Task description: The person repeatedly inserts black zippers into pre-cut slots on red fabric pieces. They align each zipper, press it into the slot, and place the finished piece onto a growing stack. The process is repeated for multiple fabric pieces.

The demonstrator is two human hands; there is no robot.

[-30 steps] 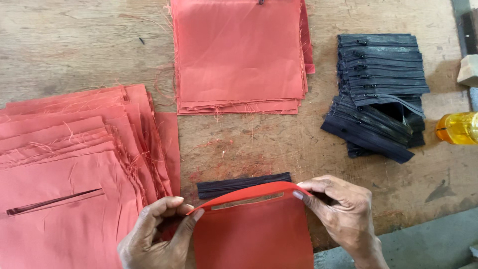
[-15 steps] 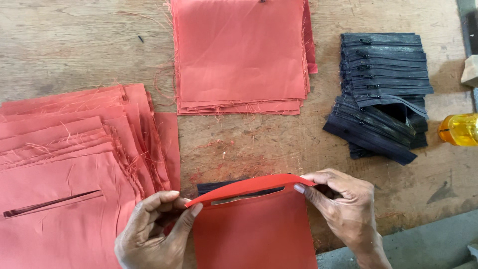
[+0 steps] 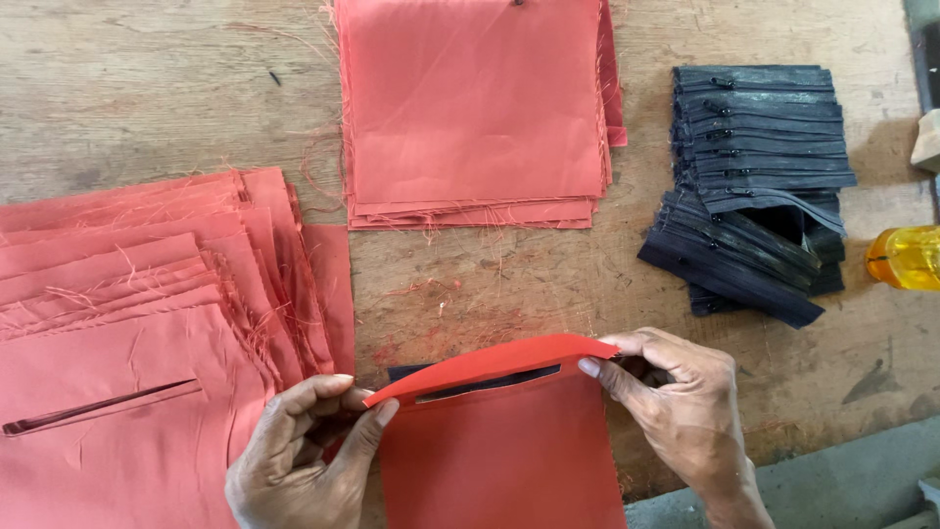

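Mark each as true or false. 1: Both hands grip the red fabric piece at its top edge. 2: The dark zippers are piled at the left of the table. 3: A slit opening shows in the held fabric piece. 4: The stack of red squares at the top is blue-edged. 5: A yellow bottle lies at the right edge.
1. True: the left hand and right hand pinch the folded top edge of the red fabric piece.
2. False: the dark zippers are piled at the right; fanned red pieces lie at the left.
3. True: a dark slit shows below the fold.
4. False: the stack of red squares is red throughout, with frayed threads.
5. True: the yellow bottle is there.
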